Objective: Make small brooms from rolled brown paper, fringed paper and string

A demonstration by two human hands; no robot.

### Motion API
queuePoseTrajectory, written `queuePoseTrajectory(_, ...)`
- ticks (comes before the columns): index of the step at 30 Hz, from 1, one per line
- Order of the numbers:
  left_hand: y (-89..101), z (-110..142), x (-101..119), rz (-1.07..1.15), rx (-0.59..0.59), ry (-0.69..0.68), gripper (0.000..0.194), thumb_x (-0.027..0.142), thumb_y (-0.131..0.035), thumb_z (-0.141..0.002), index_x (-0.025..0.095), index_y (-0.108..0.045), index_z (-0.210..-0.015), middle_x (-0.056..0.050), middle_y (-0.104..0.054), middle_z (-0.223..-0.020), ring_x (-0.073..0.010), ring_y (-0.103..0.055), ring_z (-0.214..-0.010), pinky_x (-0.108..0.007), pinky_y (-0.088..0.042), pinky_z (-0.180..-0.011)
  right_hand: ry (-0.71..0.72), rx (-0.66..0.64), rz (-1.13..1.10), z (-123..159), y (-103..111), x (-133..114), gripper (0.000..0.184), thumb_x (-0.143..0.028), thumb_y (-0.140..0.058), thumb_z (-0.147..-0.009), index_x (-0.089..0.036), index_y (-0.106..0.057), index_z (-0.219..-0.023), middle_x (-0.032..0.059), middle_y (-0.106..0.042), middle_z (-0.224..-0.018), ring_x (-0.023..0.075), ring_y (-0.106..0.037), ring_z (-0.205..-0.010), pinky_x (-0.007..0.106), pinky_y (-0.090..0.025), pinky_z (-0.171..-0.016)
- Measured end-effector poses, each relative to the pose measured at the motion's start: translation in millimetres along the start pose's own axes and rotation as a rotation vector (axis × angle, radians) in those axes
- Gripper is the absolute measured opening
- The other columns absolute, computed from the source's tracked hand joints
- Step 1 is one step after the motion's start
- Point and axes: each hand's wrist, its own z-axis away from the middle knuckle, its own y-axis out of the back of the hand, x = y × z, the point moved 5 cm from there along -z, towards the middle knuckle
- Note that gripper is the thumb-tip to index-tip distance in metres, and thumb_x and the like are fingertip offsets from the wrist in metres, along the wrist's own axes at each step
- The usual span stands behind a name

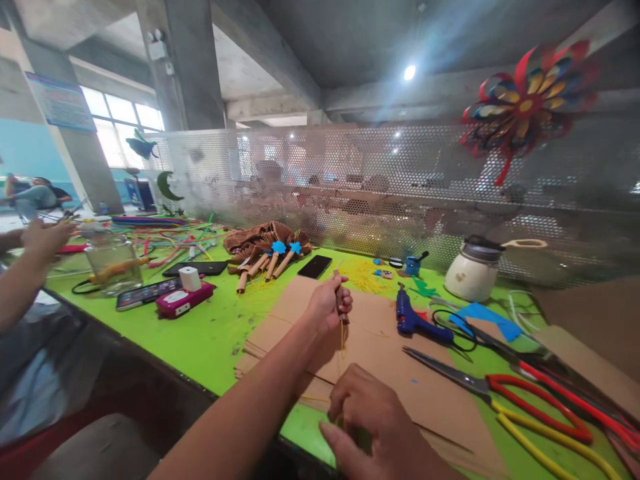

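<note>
The left hand [326,305] is over the brown paper [385,367] on the green bench [200,347], its fingers clamped around a small brown roll [345,319]. Yellow string [343,341] hangs from the roll's near end. The right hand [373,417] is nearer the bench's front edge, fingers curled; whether they grip anything, I cannot tell. Right of the roll lie a blue glue gun [413,318] and scissors [453,373], the blades resting over the paper. A phone [315,267] lies beyond the paper, just beside some paper tubes [273,270].
</note>
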Motion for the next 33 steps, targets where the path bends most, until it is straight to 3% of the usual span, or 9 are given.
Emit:
queuePoseTrajectory(3, -5.5, 5, -1, -0.055, -0.084, 0.025, 0.011, 0.025, -0.042, -0.089, 0.017, -0.047, -0.083, 0.006, -0.039, -0.047, -0.0045, -0.032, -0.033, -0.013, -0.017, -0.036, -0.028, 0.089, 0.094, -10, 32, 8, 0.017, -0.014, -0.055, -0.077, -0.02, -0.053, -0.061, 0.009, -0.064, -0.091, 0.0214, -0.057, -0.088, 0.035, -0.045, -0.075)
queuePoseTrajectory(5, -12.6, 10, -3, -0.125, -0.189, 0.038, 0.012, 0.027, -0.045, -0.087, 0.016, -0.049, -0.086, 0.006, -0.041, -0.047, -0.0047, -0.033, -0.032, -0.013, -0.017, -0.035, -0.091, 0.302, 0.209, -16, 67, 25, 0.01, -0.018, -0.053, -0.08, -0.021, -0.061, -0.074, 0.0109, -0.064, -0.095, 0.026, -0.054, -0.099, 0.043, -0.042, -0.086)
queuePoseTrajectory(7, -22.3, 16, -7, -0.234, -0.334, 0.066, 0.014, 0.028, -0.047, -0.085, 0.016, -0.05, -0.092, 0.005, -0.044, -0.048, -0.0055, -0.036, -0.032, -0.013, -0.02, -0.033, -0.205, 0.505, 0.246, -17, 102, 48, 0.011, -0.024, -0.053, -0.08, -0.02, -0.063, -0.077, 0.0113, -0.064, -0.095, 0.0256, -0.056, -0.093, 0.044, -0.043, -0.085)
queuePoseTrajectory(9, -31.5, 25, -12, -0.363, -0.483, 0.123, 0.019, 0.029, -0.048, -0.085, 0.017, -0.051, -0.099, 0.003, -0.049, -0.051, -0.0074, -0.042, -0.033, -0.014, -0.025, -0.032, -0.403, 0.526, 0.14, -17, 121, 77, 0.014, -0.028, -0.056, -0.077, -0.019, -0.065, -0.082, 0.0071, -0.065, -0.078, 0.0204, -0.057, -0.069, 0.038, -0.047, -0.068)
queuePoseTrajectory(14, -42.0, 41, -23, -0.568, -0.702, 0.244, 0.019, 0.027, -0.047, -0.086, 0.018, -0.051, -0.102, -0.002, -0.059, -0.057, -0.0136, -0.058, -0.043, -0.018, -0.04, -0.037, -0.578, 0.364, -0.273, -15, 117, 109, 0.033, -0.032, -0.065, -0.069, -0.015, -0.063, -0.097, -0.0004, -0.061, -0.061, 0.0131, -0.053, -0.052, 0.029, -0.045, -0.054)
queuePoseTrajectory(19, -42.4, 43, -31, -0.518, -0.727, 0.3, 0.01, 0.024, -0.049, -0.085, 0.017, -0.051, -0.092, -0.006, -0.063, -0.065, -0.0164, -0.063, -0.051, -0.019, -0.045, -0.041, -0.548, 0.336, -0.151, -13, 116, 111, 0.021, -0.033, -0.061, -0.073, -0.013, -0.066, -0.078, 0.0011, -0.061, -0.059, 0.0112, -0.051, -0.05, 0.027, -0.041, -0.051)
queuePoseTrajectory(24, -40.4, 42, -35, -0.501, -0.707, 0.323, 0.009, 0.02, -0.052, -0.083, 0.015, -0.054, -0.091, -0.007, -0.064, -0.07, -0.015, -0.063, -0.054, -0.02, -0.048, -0.045, -0.606, 0.176, -0.304, -8, 131, 115, 0.019, -0.033, -0.065, -0.072, -0.015, -0.067, -0.074, 0.003, -0.065, -0.066, 0.0098, -0.05, -0.051, 0.025, -0.039, -0.051)
queuePoseTrajectory(29, -40.2, 43, -38, -0.485, -0.717, 0.312, 0.012, 0.016, -0.051, -0.082, 0.014, -0.058, -0.091, -0.004, -0.059, -0.057, -0.0098, -0.051, -0.04, -0.017, -0.036, -0.036, -0.605, -0.006, -0.356, 0, 151, 106, 0.013, -0.03, -0.066, -0.072, -0.017, -0.069, -0.071, 0.0046, -0.067, -0.077, 0.0106, -0.052, -0.058, 0.027, -0.04, -0.057)
queuePoseTrajectory(33, -43.1, 48, -39, -0.506, -0.717, 0.308, 0.014, 0.02, -0.048, -0.085, 0.014, -0.06, -0.091, -0.001, -0.055, -0.053, -0.0054, -0.04, -0.034, -0.014, -0.023, -0.033, -0.543, 0.129, -0.524, -2, 157, 99, 0.011, -0.029, -0.064, -0.072, -0.019, -0.066, -0.067, 0.0062, -0.067, -0.098, 0.0139, -0.058, -0.072, 0.031, -0.045, -0.069)
